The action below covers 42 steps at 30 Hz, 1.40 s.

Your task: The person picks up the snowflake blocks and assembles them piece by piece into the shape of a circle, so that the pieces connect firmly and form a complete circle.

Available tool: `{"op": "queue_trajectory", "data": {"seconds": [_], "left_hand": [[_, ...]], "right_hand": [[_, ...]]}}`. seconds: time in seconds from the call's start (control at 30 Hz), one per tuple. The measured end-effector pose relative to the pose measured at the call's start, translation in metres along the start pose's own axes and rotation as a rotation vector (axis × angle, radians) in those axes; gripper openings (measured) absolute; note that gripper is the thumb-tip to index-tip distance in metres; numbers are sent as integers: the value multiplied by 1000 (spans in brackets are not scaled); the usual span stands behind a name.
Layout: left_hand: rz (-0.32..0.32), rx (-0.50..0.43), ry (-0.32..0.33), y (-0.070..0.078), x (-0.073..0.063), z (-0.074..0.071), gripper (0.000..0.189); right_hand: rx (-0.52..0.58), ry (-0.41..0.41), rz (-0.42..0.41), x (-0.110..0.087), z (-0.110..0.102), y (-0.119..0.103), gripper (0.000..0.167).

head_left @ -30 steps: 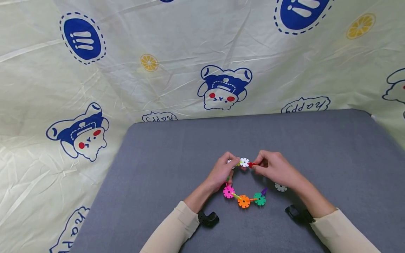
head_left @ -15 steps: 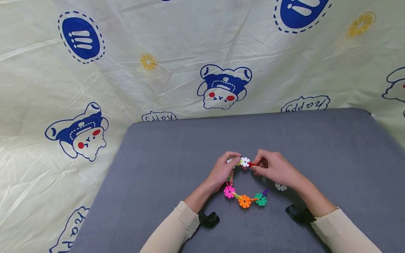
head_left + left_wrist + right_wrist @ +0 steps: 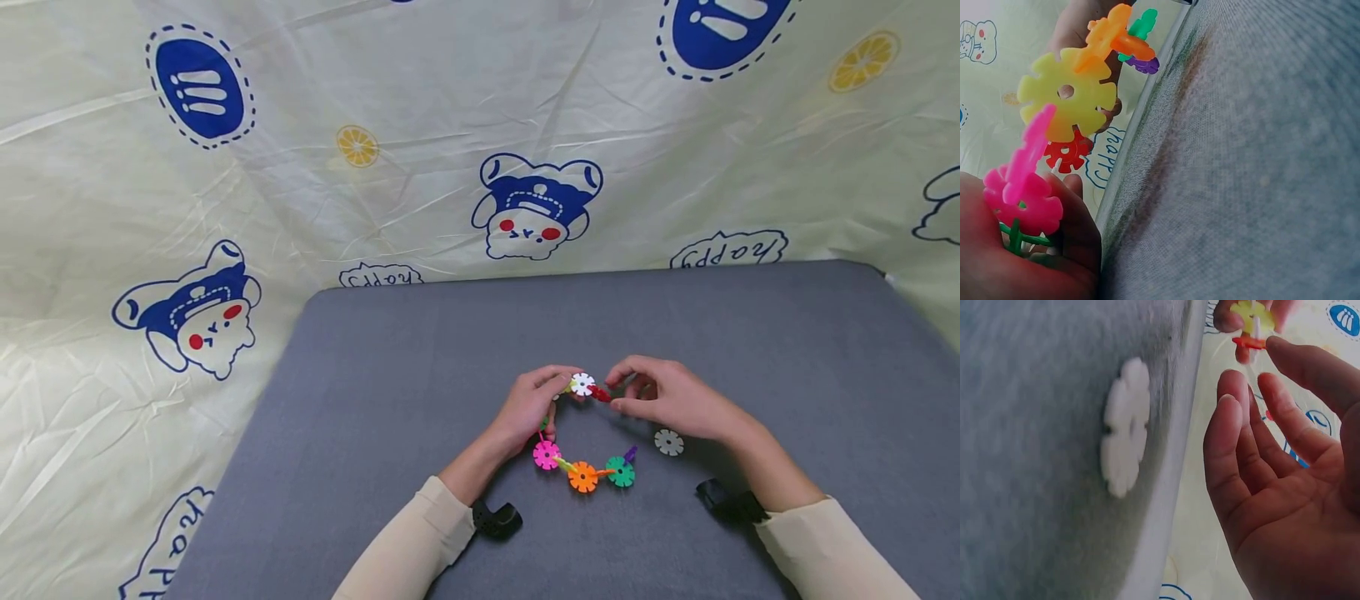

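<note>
My left hand grips a chain of notched, flower-shaped interlocking plastic discs. From it hang a pink disc, an orange disc, a green disc and a purple disc at the lower end. Beyond the left fingertips a white disc carries a red disc at the upper end. My right hand is beside the red disc, thumb tip right at its edge and the other fingers spread loosely apart in the right wrist view. The left palm hides part of the chain.
A loose white disc lies on the grey table, below the right hand in the head view. Black wrist cameras stick out near both sleeves. A printed pale sheet hangs behind the table.
The right hand has loosened its pinch on the red disc and drawn slightly right, uncovering more of that disc and of the loose white one. The left hand keeps its grip.
</note>
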<state>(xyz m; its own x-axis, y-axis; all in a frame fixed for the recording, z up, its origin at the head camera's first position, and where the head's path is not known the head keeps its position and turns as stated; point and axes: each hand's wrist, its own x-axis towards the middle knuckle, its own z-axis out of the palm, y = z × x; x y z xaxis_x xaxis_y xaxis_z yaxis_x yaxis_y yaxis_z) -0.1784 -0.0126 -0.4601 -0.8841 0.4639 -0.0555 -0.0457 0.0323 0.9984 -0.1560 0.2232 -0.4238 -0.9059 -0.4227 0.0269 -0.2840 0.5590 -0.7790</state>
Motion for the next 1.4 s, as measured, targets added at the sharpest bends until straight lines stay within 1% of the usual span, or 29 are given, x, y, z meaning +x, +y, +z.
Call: {"op": "queue_trajectory", "data": {"seconds": [0.13,0.23,0.33,0.53,0.63,0.77,0.87,1.0,1.07,1.17,1.27,1.33,1.4], "left_hand": [[9,1,12,0,0,-2,35],[16,5,37,0,0,-5,33],[20,2,51,1,1,-8,32],[20,-2,48,0,3,-10,32],[14,4,45,0,3,-9,32],[6,5,42,0,2,-8,32],[-2,0,40,-1,2,-7,34],[-8,-10,38,-1,1,-7,32],[-8,-13,38,-2,1,-7,31],[-1,-13,33,-2,1,-7,30],[9,-14,31,-3,1,-7,32],[13,-16,34,-3,2,-7,33],[11,-18,38,-3,2,-6,34]], "right_hand": [[-16,-31,-6,-2,-6,4,27],[-32,-79,-16,-4,-11,7,25],[-44,-125,-9,-6,-18,10,25],[-73,-182,18,-8,-28,16,26],[-91,-239,41,-12,-33,19,28],[-78,-337,69,-20,-37,24,34],[-54,-388,43,-24,-39,28,36],[-61,-398,-11,-25,-40,31,30],[-74,-395,-17,-24,-39,31,26],[-86,-394,8,-23,-39,31,25],[-74,-388,43,-22,-38,30,25],[-61,-359,52,-21,-37,31,24],[-54,-310,41,-19,-36,30,23]]}}
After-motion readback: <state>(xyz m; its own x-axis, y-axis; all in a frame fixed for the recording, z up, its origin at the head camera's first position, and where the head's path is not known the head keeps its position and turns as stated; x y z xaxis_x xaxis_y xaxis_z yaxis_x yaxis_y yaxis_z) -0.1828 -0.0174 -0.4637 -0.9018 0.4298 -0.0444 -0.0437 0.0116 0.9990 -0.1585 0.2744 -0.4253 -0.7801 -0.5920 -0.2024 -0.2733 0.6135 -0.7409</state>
